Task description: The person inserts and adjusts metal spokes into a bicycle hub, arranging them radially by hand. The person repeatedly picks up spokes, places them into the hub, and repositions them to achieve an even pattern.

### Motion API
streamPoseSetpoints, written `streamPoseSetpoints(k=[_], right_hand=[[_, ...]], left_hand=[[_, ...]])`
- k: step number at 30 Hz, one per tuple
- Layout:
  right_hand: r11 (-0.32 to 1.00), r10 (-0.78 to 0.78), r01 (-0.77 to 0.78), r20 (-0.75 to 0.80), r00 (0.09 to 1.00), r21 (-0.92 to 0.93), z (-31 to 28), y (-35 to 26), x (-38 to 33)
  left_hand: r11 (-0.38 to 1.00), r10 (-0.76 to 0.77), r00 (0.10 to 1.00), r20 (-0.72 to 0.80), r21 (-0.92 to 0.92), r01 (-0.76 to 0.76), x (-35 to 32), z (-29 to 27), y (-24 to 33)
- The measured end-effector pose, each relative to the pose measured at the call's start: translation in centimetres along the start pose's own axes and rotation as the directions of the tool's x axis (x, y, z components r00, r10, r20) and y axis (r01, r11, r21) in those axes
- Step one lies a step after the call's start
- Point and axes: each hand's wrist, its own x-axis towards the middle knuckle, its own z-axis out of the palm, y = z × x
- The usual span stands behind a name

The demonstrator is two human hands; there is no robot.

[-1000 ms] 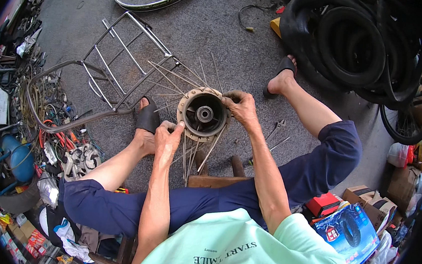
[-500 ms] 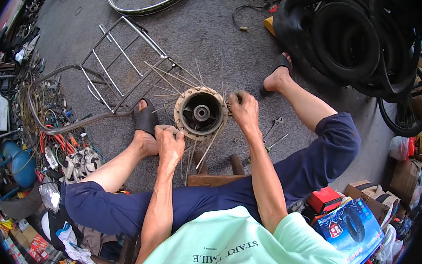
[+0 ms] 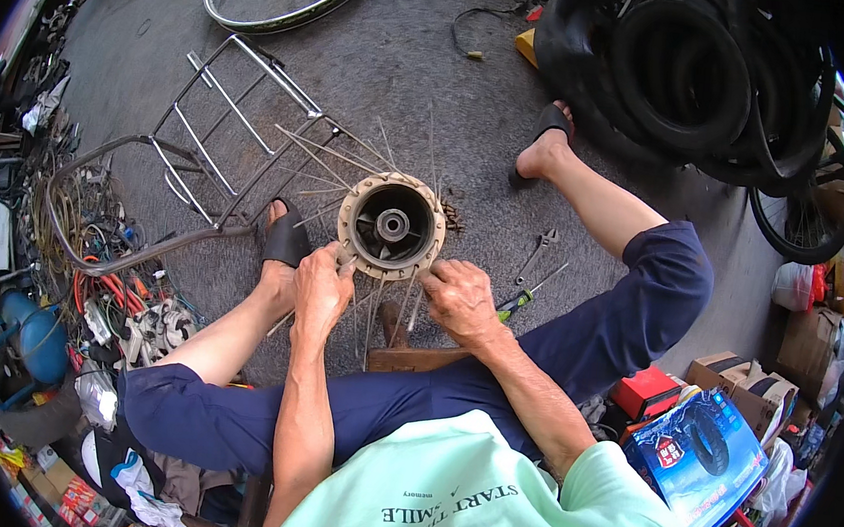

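A wheel hub with a tan, hole-studded flange and a dark hollow centre is in front of me. Thin metal spokes fan out from it, mostly to the upper left and below. My left hand is closed in a pinch at the lower left of the flange. At the lower right, my right hand has its fingertips pressed together against the flange, beside a spoke; what they pinch is hidden. Small brownish metal pieces lie in a heap right of the hub.
A chrome carrier rack lies left on the grey ground, a wheel rim beyond. Black tyres are piled far right. A wrench and a green-handled screwdriver lie right of the hub. Cables clutter the left.
My right hand has come from the heap of small pieces back to the hub's lower right edge, uncovering the heap. My left hand stays by the flange. The whole view has shifted slightly.
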Motion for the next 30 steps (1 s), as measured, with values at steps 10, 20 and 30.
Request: streamPoseSetpoints(k=[10,20,30], right_hand=[[0.648,0.661,-0.51,-0.085,0.746,0.566,-1.1,2.2,4.3],[0.902,0.306,-0.294,0.014,0.952,0.317,-2.5,1.7,4.5],[0.85,0.429,-0.37,-0.083,0.9,0.376,-1.6,1.7,5.0]], left_hand=[[0.982,0.148,0.987,0.056,0.113,-0.154,1.2,-1.6,-1.4],[0.852,0.381,0.918,0.11,0.344,-0.394,3.4,-2.3,-2.6],[0.876,0.339,0.941,0.009,0.36,-0.319,2.1,-1.5,-2.7]])
